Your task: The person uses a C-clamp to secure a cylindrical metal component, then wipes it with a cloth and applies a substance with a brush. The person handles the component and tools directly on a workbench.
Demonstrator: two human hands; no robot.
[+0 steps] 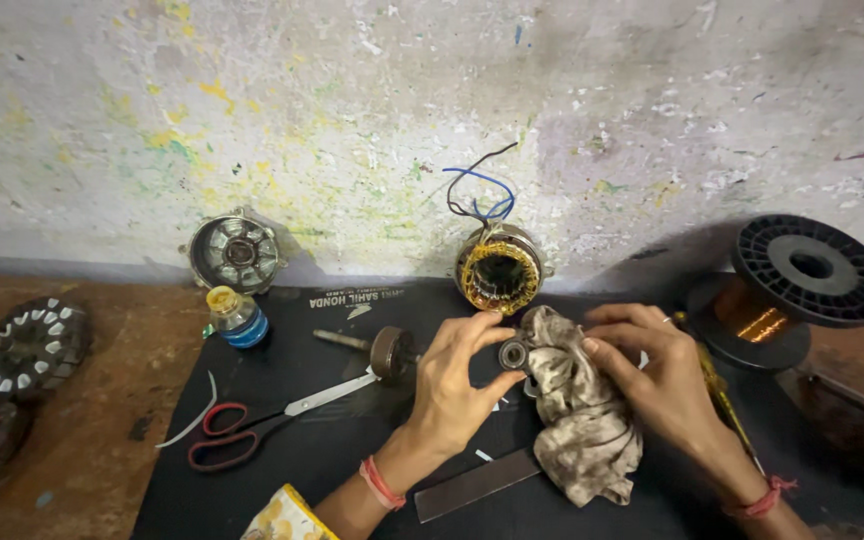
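Both hands work over the black mat-covered tabletop (282,440): left hand (452,385) pinches a small round steel bearing (513,353); right hand (652,375) grasps a stained grey rag (582,420) touching it. Paint-flecked white wall (352,120) behind.

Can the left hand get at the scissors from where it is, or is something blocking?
Probably yes, once freed: the left hand pinches a bearing, but the red-handled scissors lie uncovered on the black mat beside it, nothing between.

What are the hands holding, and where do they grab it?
The left hand pinches a small round bearing by its outer rim. The right hand holds a dirty rag by its top edge, against the bearing.
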